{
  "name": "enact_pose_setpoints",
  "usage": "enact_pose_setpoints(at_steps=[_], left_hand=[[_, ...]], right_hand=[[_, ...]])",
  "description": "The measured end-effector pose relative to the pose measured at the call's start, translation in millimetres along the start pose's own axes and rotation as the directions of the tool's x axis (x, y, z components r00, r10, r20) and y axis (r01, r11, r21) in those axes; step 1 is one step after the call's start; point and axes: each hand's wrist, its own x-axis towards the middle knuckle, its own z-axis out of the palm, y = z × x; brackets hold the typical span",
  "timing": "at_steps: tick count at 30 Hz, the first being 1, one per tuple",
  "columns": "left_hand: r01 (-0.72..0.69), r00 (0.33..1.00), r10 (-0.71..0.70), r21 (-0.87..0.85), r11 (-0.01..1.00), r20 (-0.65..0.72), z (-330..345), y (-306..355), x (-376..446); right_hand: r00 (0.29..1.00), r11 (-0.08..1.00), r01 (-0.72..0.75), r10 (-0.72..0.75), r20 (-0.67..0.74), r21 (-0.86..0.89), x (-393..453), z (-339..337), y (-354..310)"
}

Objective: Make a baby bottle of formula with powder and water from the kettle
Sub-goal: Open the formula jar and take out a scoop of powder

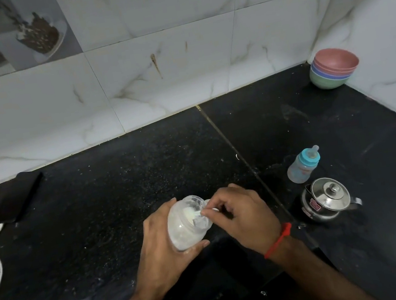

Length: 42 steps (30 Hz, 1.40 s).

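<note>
powder jar (186,226) gripped by left-hand fingers (200,246)

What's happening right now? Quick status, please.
Left hand grips tilted powder jar; right hand pinches scoop at its mouth. Baby bottle capped, kettle lidded, both untouched. Nothing in the way.

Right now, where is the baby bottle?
The baby bottle stands on the black counter to the person's right, just behind the steel kettle and apart from both hands.
</note>
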Motion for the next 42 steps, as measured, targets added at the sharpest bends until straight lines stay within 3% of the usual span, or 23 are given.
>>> enact_pose_setpoints(at_steps=[3,7,11,14,18,21,25,28,33,36,39,42], left_hand=[[-0.062,0.998,0.062,0.018,0.998,0.011,0,10,1],[-0.112,0.994,0.111,0.043,0.993,0.021,1,18,4],[-0.127,0.992,0.124,0.077,0.989,0.039,1,16,3],[-0.117,0.993,0.117,0.046,0.992,0.012,1,14,1],[-0.04,0.999,0.04,0.008,0.999,-0.022,3,6,-1],[0.022,0.999,-0.024,-0.036,0.999,-0.044,4,3,-3],[0.078,0.993,-0.086,-0.097,0.992,-0.079,2,0,-8],[0.137,0.985,-0.145,-0.089,0.987,-0.096,0,-9,-13],[0.14,0.983,-0.148,-0.08,0.987,-0.111,-4,-17,-17],[0.157,0.978,-0.168,-0.093,0.983,-0.124,-7,-20,-19],[0.155,0.979,-0.166,-0.097,0.983,-0.12,-10,-21,-19],[0.153,0.979,-0.164,-0.094,0.984,-0.124,-13,-22,-19]], right_hand=[[0.991,0.955,0.13,-0.116,0.068,-0.268,5,4,-6],[0.984,0.946,0.105,-0.054,0.168,-0.308,6,6,-14],[0.921,0.965,-0.26,0.261,0.29,-0.045,4,-3,-16],[0.872,0.823,-0.484,0.428,0.236,0.296,3,-6,-6],[0.814,0.618,-0.552,0.543,0.203,0.56,4,-17,-3],[0.781,0.525,-0.556,0.596,0.189,0.645,4,-21,4],[0.756,0.529,-0.549,0.644,0.115,0.647,4,-21,14],[0.804,0.672,-0.456,0.592,-0.053,0.584,0,-17,19],[0.897,0.939,-0.246,0.315,-0.311,0.242,-15,5,32],[0.946,0.985,-0.174,0.163,-0.28,-0.014,-23,24,52],[0.95,0.959,-0.274,0.259,-0.174,-0.07,-29,44,69],[0.839,0.852,-0.49,0.518,-0.165,0.185,-27,45,69]])
